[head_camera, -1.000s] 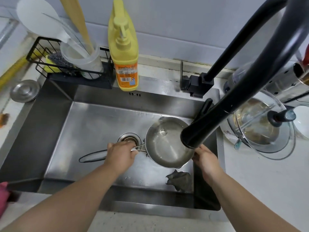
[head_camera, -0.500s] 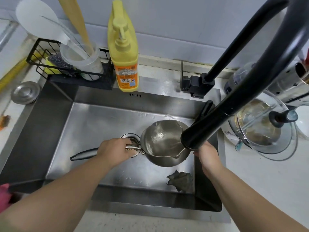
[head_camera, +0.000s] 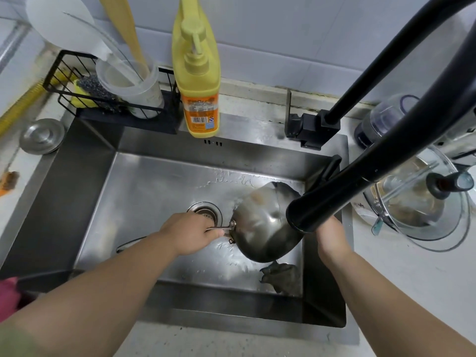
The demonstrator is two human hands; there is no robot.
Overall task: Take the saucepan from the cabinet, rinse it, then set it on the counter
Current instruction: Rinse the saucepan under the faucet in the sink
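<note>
The steel saucepan (head_camera: 260,225) hangs over the sink (head_camera: 154,191), tipped far over so its rounded outside and bottom face me and its mouth points away. My left hand (head_camera: 190,233) is shut on its handle near the pan body. My right hand (head_camera: 331,234) sits at the pan's right side, just under the black faucet head (head_camera: 306,215), which hides its fingers; I cannot tell whether they touch the pan. The handle's far end pokes out beneath my left forearm.
A drain (head_camera: 206,211) lies behind my left hand and a dark rag (head_camera: 280,275) in the sink's front right corner. Behind the sink stand a yellow soap bottle (head_camera: 197,81) and a wire rack (head_camera: 77,99) with a cup. A glass lid (head_camera: 422,202) rests on the right counter.
The saucepan has rolled from open side up to tipped over, bottom toward me, emptying into the sink. My left hand turned with the handle; my right hand stayed beside the pan.
</note>
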